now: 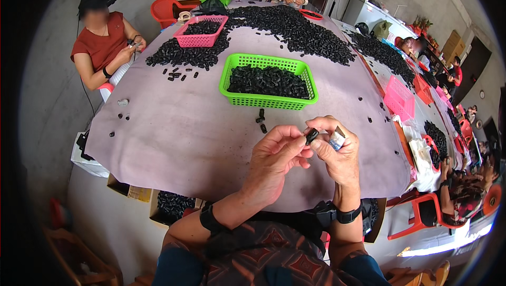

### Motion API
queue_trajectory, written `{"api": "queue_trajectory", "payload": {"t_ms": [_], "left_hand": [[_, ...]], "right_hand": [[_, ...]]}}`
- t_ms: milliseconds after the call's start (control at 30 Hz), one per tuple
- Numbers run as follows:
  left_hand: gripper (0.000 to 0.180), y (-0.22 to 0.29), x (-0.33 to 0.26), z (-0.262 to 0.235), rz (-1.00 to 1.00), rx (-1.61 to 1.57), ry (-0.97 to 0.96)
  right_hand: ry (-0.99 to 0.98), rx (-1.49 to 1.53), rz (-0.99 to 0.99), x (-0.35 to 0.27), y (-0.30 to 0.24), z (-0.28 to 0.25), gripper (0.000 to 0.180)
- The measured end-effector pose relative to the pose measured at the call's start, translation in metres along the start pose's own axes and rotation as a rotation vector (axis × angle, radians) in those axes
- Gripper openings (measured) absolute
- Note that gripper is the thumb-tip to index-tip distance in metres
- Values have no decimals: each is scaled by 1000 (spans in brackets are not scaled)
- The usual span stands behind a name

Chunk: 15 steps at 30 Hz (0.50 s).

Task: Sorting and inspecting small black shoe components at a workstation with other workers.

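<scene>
Above the near part of the table, my two hands meet at a small black cylindrical piece (pixel 312 136). My left hand (pixel 271 157) is closed, its thumb and fingertips pinching one end of the piece. From the other side, my right hand (pixel 340 157) grips it between thumb and forefinger. A small white and blue flat thing (pixel 336 139) also sits in my right hand, by the fingers; its kind is not clear. Just beyond my hands, a few loose black pieces (pixel 263 127) lie on the cloth. Farther back stands a green basket (pixel 269 104) holding many such pieces.
A pale purple cloth (pixel 168 128) covers the table. Large heaps of black pieces (pixel 295 28) lie at the back, near a pink basket (pixel 199 40). One person (pixel 108 43) works at the left; others sit along the right-hand table. Boxes (pixel 174 204) stand below the near edge.
</scene>
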<state>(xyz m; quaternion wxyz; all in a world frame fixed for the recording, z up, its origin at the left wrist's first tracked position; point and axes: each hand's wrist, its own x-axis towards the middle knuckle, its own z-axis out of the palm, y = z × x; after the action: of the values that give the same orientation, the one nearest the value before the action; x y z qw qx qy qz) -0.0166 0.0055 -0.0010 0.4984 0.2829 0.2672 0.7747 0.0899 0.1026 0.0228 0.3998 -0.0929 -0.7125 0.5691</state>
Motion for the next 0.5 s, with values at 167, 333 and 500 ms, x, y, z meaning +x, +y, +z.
{"api": "queue_trajectory", "payload": {"t_ms": [167,333,500], "left_hand": [[8,-1,1,-1,24,0,-8],[8,0,0,0,36,23,6],[8,0,0,0,28,27,10]], "right_hand": [[-9,-33,-25,0,4,-1,26],[12,-68,-67,1,3,-1,19],[19,-22,-9,0,-5,2,16]]}}
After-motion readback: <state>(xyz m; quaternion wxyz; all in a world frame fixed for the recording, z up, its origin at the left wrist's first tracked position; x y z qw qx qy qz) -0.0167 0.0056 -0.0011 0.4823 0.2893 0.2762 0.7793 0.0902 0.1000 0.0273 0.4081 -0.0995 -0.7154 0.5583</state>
